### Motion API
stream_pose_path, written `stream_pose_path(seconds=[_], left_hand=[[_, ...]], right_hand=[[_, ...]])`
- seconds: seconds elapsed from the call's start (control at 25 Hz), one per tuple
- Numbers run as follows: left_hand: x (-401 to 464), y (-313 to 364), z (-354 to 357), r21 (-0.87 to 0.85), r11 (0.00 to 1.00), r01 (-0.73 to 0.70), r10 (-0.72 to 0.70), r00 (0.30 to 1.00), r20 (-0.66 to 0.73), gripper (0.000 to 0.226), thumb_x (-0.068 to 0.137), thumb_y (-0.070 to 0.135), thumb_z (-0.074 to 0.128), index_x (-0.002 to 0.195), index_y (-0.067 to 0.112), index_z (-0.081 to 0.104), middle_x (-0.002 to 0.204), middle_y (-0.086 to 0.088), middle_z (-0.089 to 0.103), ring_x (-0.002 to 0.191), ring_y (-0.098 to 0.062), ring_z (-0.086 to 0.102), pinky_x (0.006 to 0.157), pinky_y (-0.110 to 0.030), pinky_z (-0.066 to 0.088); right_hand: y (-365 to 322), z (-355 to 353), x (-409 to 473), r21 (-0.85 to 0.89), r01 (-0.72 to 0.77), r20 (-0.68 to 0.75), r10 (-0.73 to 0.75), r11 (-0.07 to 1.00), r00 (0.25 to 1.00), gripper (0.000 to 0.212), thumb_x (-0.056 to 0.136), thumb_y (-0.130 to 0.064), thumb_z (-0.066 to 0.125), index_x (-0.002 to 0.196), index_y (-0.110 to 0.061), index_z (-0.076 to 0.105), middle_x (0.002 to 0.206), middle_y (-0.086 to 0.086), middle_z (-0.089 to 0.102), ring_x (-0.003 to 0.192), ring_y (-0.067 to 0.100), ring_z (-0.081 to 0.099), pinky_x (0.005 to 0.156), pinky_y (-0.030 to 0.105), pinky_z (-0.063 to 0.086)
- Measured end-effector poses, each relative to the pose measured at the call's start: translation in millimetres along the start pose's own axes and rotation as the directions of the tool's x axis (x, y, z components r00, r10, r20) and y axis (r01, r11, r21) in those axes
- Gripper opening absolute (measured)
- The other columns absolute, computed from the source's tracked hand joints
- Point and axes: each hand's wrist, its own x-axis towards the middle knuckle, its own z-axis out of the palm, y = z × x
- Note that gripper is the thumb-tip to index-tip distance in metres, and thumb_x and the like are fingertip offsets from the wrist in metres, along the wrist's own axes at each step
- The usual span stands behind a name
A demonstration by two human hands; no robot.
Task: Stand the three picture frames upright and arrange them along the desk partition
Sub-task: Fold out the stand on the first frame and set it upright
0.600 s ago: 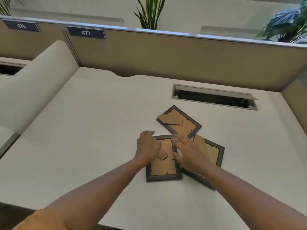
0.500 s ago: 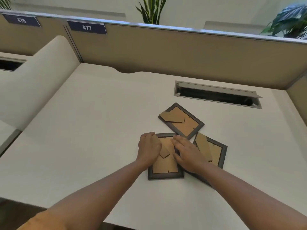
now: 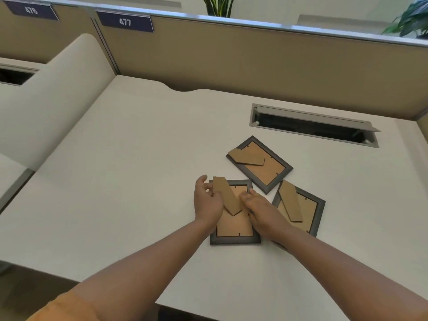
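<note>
three dark picture frames lie face down on my pale desk (image 3: 120, 172), cardboard backs up, clustered right of the middle and well short of the tan desk partition (image 3: 254, 61). both my hands are on the nearest frame (image 3: 234, 228), which lies flat and nearly square to me. my left hand (image 3: 207, 202) curls around the frame's upper left corner, fingers bent, and pinches the top end of its brown cardboard easel stand (image 3: 228, 196), which slants from that corner down toward the middle of the backing. my right hand (image 3: 260, 210) lies palm down over the frame's right edge, fingers close together, with the fingertips (image 3: 245, 196) touching the stand's right side; i cannot tell whether they grip it or only press on it. the right frame (image 3: 308, 209) lies just beside my right hand, tilted, its lower left part hidden under my wrist, its stand folded flat along the backing. the far frame (image 3: 266, 169) lies rotated like a diamond beyond the other two, its near corner almost between them, stand folded across its upper left. behind the frames an open cable tray (image 3: 312, 126) is sunk into the desk, near the partition. on the partition's upper edge to the left sits a dark blue number plate (image 3: 125, 21) reading 477.
</note>
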Motion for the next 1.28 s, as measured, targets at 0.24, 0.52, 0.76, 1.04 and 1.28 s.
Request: stream_pose_path(seconds=[0.24, 0.52, 0.76, 1.04, 1.28], left_hand=[[-2.8, 6.3, 5.5, 0.034, 0.998, 0.056, -0.06, 0.989, 0.135, 0.022, 0.106, 0.011, 0.049, 0.125, 0.017, 0.057, 0.122, -0.009, 0.067, 0.109, -0.028, 0.067, 0.095, -0.05, 0.059], [10.8, 34.7, -11.0, 0.188, 0.977, 0.103, -0.119, 0.99, 0.072, 0.019, 0.095, 0.007, 0.048, 0.108, 0.011, 0.062, 0.105, -0.009, 0.067, 0.102, -0.033, 0.067, 0.09, -0.054, 0.06], [20.7, 85.0, -30.9, 0.523, 0.851, 0.047, -0.191, 0.955, 0.225, 0.061, 0.093, 0.01, 0.062, 0.147, 0.001, 0.036, 0.132, -0.017, 0.047, 0.11, -0.034, 0.06, 0.079, -0.035, 0.059], [14.8, 133.0, -31.2, 0.812, 0.357, -0.462, 0.022, 0.873, 0.487, 0.057, 0.101, 0.062, 0.039, 0.077, 0.015, 0.063, 0.081, -0.002, 0.068, 0.08, -0.024, 0.064, 0.061, -0.031, 0.04], [10.8, 119.3, -38.4, 0.805, 0.136, -0.577, 0.258, 0.805, 0.534, 0.075, 0.096, 0.075, 0.011, 0.075, 0.021, 0.057, 0.07, 0.005, 0.06, 0.062, -0.012, 0.052, 0.052, -0.029, 0.031]], right_hand=[[1.3, -7.2, -4.0, -0.05, 0.047, 0.13, -0.041, 0.998, 0.991, 0.104, 0.079, 0.026, 0.036, 0.164, -0.029, 0.011, 0.173, -0.003, 0.013, 0.159, 0.017, -0.001, 0.127, 0.039, 0.016], [-12.5, -8.8, -7.8, -0.139, 0.293, -0.023, -0.298, 0.946, 0.954, 0.075, 0.097, -0.002, 0.058, 0.16, -0.028, 0.027, 0.166, -0.005, 0.034, 0.155, 0.017, 0.02, 0.121, 0.029, 0.012], [-42.8, -20.4, 1.7, 0.555, 0.084, -0.191, 0.028, 0.828, 0.981, 0.05, 0.087, 0.014, 0.066, 0.122, -0.02, 0.075, 0.119, -0.006, 0.073, 0.114, 0.008, 0.065, 0.099, 0.023, 0.053], [-43.5, -14.1, 17.2, 0.883, -0.202, 0.073, 0.302, 0.423, 0.95, 0.036, 0.086, 0.01, 0.066, 0.111, -0.016, 0.07, 0.103, 0.0, 0.08, 0.103, 0.017, 0.073, 0.073, 0.024, 0.06], [-53.5, -6.5, 38.3, 0.939, -0.207, 0.115, 0.317, 0.275, 0.941, 0.037, 0.087, 0.011, 0.061, 0.113, -0.014, 0.068, 0.101, 0.001, 0.081, 0.104, 0.024, 0.074, 0.073, 0.029, 0.06]])
